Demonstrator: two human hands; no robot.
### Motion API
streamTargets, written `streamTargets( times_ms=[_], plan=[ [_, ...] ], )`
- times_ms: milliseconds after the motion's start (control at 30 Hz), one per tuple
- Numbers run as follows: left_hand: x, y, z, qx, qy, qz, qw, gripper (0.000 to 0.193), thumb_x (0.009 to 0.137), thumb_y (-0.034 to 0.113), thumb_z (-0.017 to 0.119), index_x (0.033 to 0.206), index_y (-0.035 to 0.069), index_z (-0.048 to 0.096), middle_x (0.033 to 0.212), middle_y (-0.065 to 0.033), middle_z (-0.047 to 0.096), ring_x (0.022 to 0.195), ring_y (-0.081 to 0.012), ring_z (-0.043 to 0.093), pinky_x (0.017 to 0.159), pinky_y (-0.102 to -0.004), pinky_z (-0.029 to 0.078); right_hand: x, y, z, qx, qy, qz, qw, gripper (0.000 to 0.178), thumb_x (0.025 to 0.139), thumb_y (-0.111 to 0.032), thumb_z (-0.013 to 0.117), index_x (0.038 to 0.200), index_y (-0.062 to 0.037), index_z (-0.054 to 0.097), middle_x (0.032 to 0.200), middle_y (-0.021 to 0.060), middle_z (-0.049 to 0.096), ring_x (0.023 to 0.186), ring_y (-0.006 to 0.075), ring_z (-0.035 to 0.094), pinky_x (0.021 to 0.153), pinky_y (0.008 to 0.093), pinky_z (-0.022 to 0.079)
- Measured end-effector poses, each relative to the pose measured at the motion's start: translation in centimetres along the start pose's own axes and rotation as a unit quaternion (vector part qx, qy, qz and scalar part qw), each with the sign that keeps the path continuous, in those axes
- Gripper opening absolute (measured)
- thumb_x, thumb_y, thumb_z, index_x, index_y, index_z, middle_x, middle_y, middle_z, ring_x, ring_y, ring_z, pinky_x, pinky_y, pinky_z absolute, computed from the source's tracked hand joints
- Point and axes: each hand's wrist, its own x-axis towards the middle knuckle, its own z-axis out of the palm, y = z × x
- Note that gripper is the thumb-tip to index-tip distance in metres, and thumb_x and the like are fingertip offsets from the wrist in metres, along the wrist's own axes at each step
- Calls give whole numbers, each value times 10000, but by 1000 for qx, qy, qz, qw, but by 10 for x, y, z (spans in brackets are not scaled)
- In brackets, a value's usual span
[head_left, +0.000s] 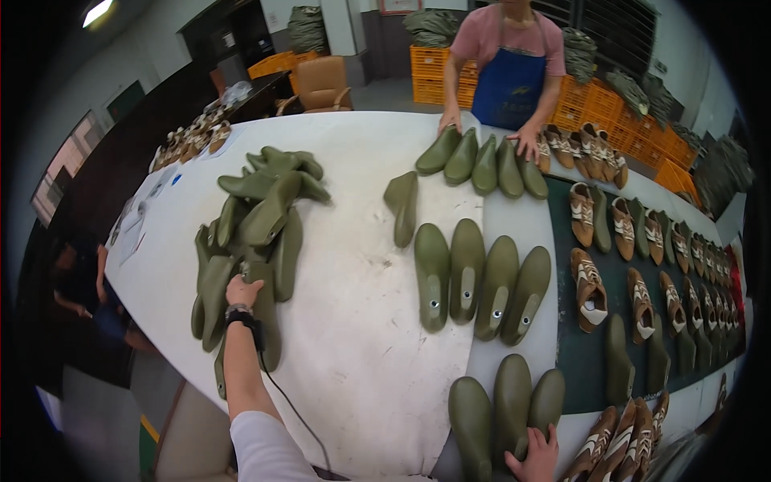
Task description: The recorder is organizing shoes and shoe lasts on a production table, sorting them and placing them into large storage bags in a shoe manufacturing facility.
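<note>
My left hand (243, 291) is closed on the end of a green shoe last in the pile of lasts (277, 217) on the left, thumb out to the right. My right hand (536, 456), fingers spread, rests against the near ends of the green lasts (511, 394) at the front right. Beyond them stands a row of several lasts (466, 273), soles up. A single last (403, 209) lies apart near the middle of the white table (361, 337).
Across the table, a person in a blue apron (507, 88) has both hands on a row of lasts (484, 165). Brown sneakers and lasts line a dark green mat (598, 361) at right. More sneakers (193, 140) sit far left. A black cable (297, 410) trails from my left wrist.
</note>
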Motion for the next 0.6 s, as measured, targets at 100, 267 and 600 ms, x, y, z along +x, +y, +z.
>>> streamTargets(
  times_ms=[100, 267, 600],
  plan=[
    [-71, 40, -3, -48, -12, 76, 996, 479, 616, 337, 761, 937, 6, 632, 936, -201, 638, 873, -354, 611, 752, -405, 490, -4, 2, 1, -14, 5, 4, 1000, 605, 707, -334, 704, 1170, 13, 526, 1156, 200, 544, 1143, 448, 409, 987, 471, 343],
    [-240, 57, 22, -109, -122, 516, 841, 221, 643, 129, 706, 842, 87, 618, 798, -74, 604, 786, -274, 578, 723, -364, 466, -4, -4, 3, -7, 12, -23, 1000, 576, 717, -338, 700, 1135, 28, 547, 1124, 195, 561, 1138, 450, 414, 993, 472, 335],
    [-198, -56, -25, 39, 156, 180, 970, 674, 630, 95, 669, 1266, 66, 450, 1271, -162, 454, 1223, -367, 358, 987, -453, 315, -11, 35, 38, -10, 28, -36, 999, 663, 637, -370, 705, 1141, 20, 523, 1142, 163, 545, 1199, 458, 348, 932, 521, 369]
  ],
)
